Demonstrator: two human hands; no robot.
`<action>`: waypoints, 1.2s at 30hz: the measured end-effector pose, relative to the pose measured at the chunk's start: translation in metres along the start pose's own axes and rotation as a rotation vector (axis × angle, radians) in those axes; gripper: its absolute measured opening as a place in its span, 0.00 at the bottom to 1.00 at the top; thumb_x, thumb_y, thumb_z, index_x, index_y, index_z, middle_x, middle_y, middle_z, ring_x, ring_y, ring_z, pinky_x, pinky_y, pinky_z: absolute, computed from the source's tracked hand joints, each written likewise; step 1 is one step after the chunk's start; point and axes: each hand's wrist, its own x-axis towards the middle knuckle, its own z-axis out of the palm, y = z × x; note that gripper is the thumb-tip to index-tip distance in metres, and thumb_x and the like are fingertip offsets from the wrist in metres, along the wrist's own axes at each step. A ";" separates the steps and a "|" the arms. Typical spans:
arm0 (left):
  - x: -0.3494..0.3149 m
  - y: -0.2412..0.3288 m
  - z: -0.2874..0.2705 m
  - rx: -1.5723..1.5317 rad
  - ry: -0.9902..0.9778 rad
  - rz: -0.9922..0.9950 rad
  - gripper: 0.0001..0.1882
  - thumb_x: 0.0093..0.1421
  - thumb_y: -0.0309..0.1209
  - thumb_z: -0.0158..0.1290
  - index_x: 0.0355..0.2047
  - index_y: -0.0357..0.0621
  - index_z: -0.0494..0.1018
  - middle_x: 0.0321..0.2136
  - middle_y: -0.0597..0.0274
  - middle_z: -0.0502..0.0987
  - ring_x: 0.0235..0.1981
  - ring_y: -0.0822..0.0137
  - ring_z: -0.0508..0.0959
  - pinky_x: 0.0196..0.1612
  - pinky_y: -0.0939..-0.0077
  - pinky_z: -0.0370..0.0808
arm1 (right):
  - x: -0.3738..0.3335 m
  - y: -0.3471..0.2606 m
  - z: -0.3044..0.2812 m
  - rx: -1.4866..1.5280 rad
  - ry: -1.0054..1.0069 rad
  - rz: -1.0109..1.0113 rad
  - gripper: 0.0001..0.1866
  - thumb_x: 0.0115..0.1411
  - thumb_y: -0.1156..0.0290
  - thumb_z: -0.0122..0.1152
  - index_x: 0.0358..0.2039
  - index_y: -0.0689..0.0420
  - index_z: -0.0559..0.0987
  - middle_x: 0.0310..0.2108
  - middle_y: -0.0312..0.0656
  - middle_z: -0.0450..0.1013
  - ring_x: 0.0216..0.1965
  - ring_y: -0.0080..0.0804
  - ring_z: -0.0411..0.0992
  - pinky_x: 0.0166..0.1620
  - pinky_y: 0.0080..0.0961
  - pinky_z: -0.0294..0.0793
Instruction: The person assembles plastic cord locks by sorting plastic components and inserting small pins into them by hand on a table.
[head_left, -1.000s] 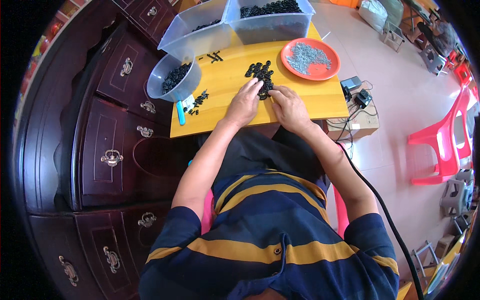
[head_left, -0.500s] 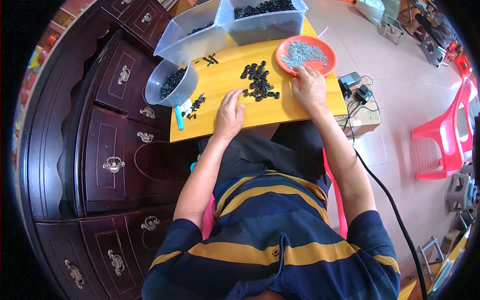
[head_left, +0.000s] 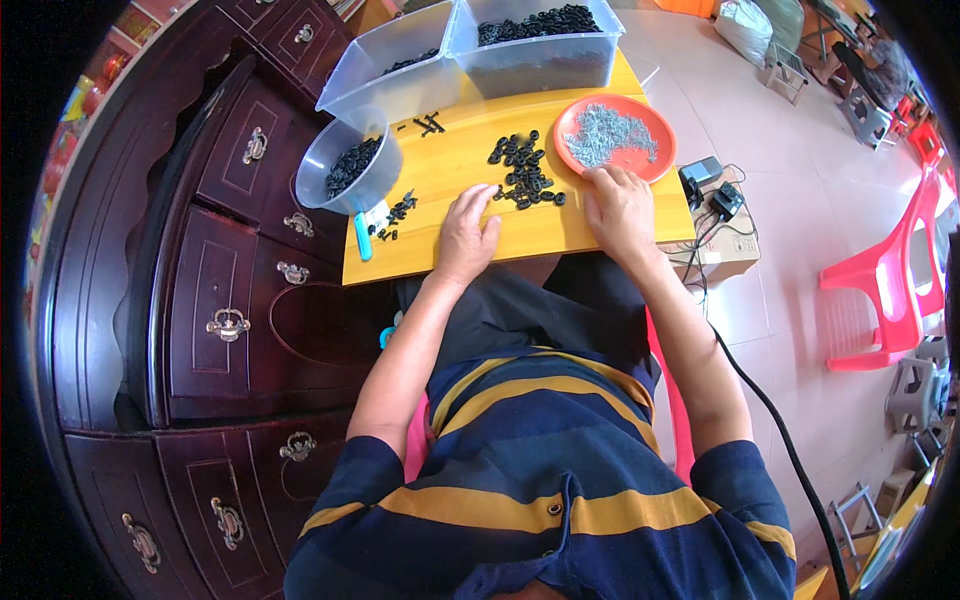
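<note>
My right hand [head_left: 622,212] is closed at the near rim of a round orange plate [head_left: 657,120], its fingers bent over the edge. Small silver metal pieces [head_left: 612,134], perhaps screws, are heaped on the plate. Left of it, small black oval and ring-shaped parts [head_left: 522,170] lie loose on the yellow table. My left hand [head_left: 468,236] rests at the near left side of this pile, palm down, thumb apart from the fingers, nothing visibly held. Its fingertips are close to the nearest black parts; whether they touch cannot be made out.
Two clear bins [head_left: 540,75] [head_left: 395,85] and a round tub [head_left: 312,178] with black parts stand at the table's far and left sides. A light-blue tool [head_left: 362,238] and small black pieces [head_left: 402,205] lie beside the tub. A cardboard box [head_left: 730,252] with cables stands right.
The orange plate has slid a little nearer to me, with my right hand drawing back along with it. My left hand has shifted slightly right. The whole view has tilted slightly.
</note>
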 end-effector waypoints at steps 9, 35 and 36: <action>0.015 0.015 0.003 0.064 0.017 0.059 0.23 0.57 0.25 0.58 0.55 0.41 0.74 0.53 0.47 0.75 0.55 0.48 0.74 0.60 0.59 0.70 | -0.030 -0.028 -0.020 0.028 0.044 -0.155 0.11 0.53 0.75 0.60 0.39 0.55 0.77 0.39 0.44 0.75 0.45 0.45 0.74 0.50 0.42 0.71; 0.159 0.094 0.114 0.242 -0.478 0.545 0.06 0.54 0.33 0.57 0.27 0.45 0.79 0.30 0.56 0.80 0.38 0.51 0.81 0.43 0.55 0.77 | -0.059 -0.043 -0.014 0.458 -0.237 -0.170 0.08 0.53 0.75 0.59 0.35 0.55 0.77 0.26 0.46 0.76 0.32 0.49 0.77 0.36 0.45 0.76; 0.161 0.095 0.114 0.245 -0.475 0.545 0.06 0.54 0.33 0.57 0.27 0.45 0.79 0.30 0.56 0.80 0.38 0.51 0.81 0.43 0.55 0.77 | -0.057 -0.043 -0.016 0.458 -0.236 -0.174 0.08 0.53 0.75 0.59 0.35 0.55 0.77 0.26 0.46 0.76 0.32 0.49 0.77 0.36 0.45 0.76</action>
